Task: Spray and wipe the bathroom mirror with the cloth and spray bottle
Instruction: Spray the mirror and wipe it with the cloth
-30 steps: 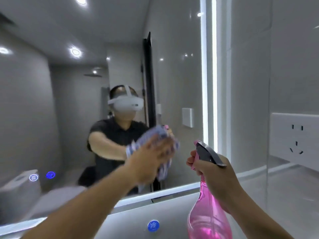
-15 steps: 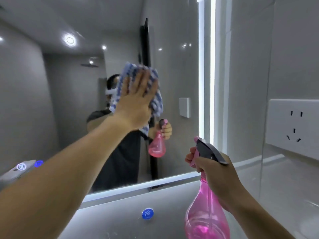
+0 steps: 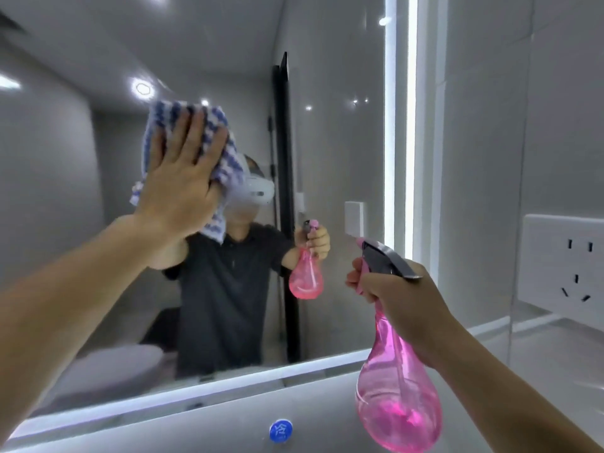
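My left hand presses a blue and white striped cloth flat against the bathroom mirror, in its upper left part, fingers spread over the cloth. My right hand grips the neck of a pink spray bottle with a grey trigger head, held upright in front of the mirror's lower right corner, nozzle pointing at the glass. A little pink liquid lies in the bottle's bottom. The mirror reflects a person, the cloth and the bottle.
A lit strip runs down the mirror's right edge and another along its bottom edge. A white wall socket sits on the right wall. A blue round sticker is on the grey surface below the mirror.
My left hand has carried the cloth up the glass from the lower middle, then a little to the left. The right hand and bottle have stayed about where they were.
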Available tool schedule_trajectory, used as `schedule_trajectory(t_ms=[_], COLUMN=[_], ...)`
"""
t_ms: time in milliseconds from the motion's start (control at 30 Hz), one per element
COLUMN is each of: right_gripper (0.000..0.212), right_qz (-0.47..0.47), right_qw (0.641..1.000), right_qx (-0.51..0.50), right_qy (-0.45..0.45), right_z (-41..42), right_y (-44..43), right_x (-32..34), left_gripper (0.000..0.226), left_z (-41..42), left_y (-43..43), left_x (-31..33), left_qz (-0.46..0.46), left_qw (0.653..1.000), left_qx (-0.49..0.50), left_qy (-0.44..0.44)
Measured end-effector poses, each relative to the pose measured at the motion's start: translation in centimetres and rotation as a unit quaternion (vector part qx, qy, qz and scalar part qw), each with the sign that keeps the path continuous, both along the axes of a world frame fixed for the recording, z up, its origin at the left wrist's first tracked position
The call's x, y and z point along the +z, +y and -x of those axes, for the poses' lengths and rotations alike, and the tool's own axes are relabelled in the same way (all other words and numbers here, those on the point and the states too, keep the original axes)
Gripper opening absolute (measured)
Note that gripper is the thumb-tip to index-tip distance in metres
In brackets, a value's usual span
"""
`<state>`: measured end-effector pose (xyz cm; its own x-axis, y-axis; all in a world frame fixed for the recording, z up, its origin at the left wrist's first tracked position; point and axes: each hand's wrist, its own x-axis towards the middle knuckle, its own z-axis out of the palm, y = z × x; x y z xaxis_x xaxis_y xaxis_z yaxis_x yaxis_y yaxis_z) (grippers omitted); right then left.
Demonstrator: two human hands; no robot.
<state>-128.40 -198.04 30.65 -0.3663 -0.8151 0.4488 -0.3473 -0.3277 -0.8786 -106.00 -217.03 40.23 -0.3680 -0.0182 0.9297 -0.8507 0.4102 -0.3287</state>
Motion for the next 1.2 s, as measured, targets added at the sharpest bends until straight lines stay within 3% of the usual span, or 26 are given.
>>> schedule_trajectory(t_ms=[67, 100, 200, 300, 367, 433, 533, 600, 667, 733, 833, 933, 1000, 1033, 1067, 1100, 1167, 1200], right_gripper=[0.011, 0.010, 0.008, 0.009, 0.008, 0.006, 0.012, 0.011, 0.011, 0.016, 0.010, 0.007, 0.009, 0.009, 0.007, 0.007, 0.009, 0.009], right_qz=[0.003, 0.001, -0.010, -0.010, -0.013, -0.022, -0.024, -0.012, 0.009, 0.019, 0.003, -0.007, -0.008, -0.005, -0.002, -0.002, 0.009, 0.017], right_qw=[1.000, 1.000, 1.000, 1.000, 1.000, 0.999, 1.000, 1.000, 1.000, 1.000, 0.999, 0.999, 0.999, 0.999, 0.999, 0.999, 0.999, 0.999], right_qx=[-0.005, -0.003, 0.003, 0.012, 0.015, 0.017, 0.003, -0.001, 0.001, 0.001, -0.021, -0.037, -0.043, -0.044, -0.042, -0.038, -0.035, -0.040], right_qy=[-0.017, -0.023, -0.028, 0.003, 0.016, 0.018, 0.018, 0.012, 0.001, -0.014, -0.025, -0.024, -0.006, 0.000, 0.001, 0.001, -0.009, -0.012], right_z=[-0.2, -0.4, -0.9, -1.3, -1.1, -0.6, 0.7, 1.2, 1.7, 1.9, 2.0, 2.3, 2.9, 3.3, 3.5, 3.7, 4.5, 4.8], right_y=[-0.2, -0.3, -0.5, -0.2, 0.3, 0.9, 1.3, 1.4, 1.4, 1.4, 1.4, 1.5, 1.9, 2.2, 2.4, 2.6, 2.8, 2.9], right_x=[-0.5, -0.7, -1.5, -1.8, -1.6, -1.3, -0.3, 0.4, 1.0, 1.3, 0.9, -0.1, -0.6, -0.6, -0.5, -0.4, -0.2, -0.1], left_gripper=[0.065, 0.066, 0.071, 0.067, 0.064, 0.058, 0.061, 0.061, 0.062, 0.064, 0.061, 0.054, 0.059, 0.055, 0.052, 0.051, 0.054, 0.055], left_z=[2.6, 4.1, 7.8, 7.7, 6.9, 6.7, 7.7, 8.4, 9.6, 11.5, 13.9, 12.7, 12.1, 12.1, 12.5, 13.3, 14.8, 14.9], left_y=[0.8, 1.1, 2.8, 3.6, 3.1, 2.3, 1.4, 1.5, 1.8, 2.0, 2.6, 3.4, 3.1, 2.6, 2.3, 1.9, 1.7, 2.0], left_x=[0.2, -1.4, -11.5, -19.2, -18.7, -14.4, -3.4, 3.2, 5.4, 2.5, -9.1, -18.3, -19.2, -18.1, -16.0, -13.2, -4.8, -0.3], left_qz=[-0.041, -0.054, -0.121, -0.167, -0.177, -0.129, -0.023, -0.035, -0.080, -0.071, -0.073, -0.082, -0.120, -0.144, -0.152, -0.101, 0.017, 0.008], left_qw=[0.997, 0.998, 0.972, 0.877, 0.835, 0.877, 0.980, 0.997, 0.995, 0.997, 0.978, 0.888, 0.829, 0.824, 0.844, 0.883, 0.957, 0.982], left_qx=[0.016, 0.021, -0.021, 0.010, 0.016, 0.003, -0.004, 0.042, 0.055, 0.032, -0.050, -0.002, 0.013, -0.019, -0.076, -0.120, -0.099, -0.092], left_qy=[0.057, 0.030, -0.199, -0.450, -0.520, -0.464, -0.199, -0.060, 0.018, 0.007, -0.188, -0.452, -0.546, -0.548, -0.508, -0.442, -0.272, -0.164])
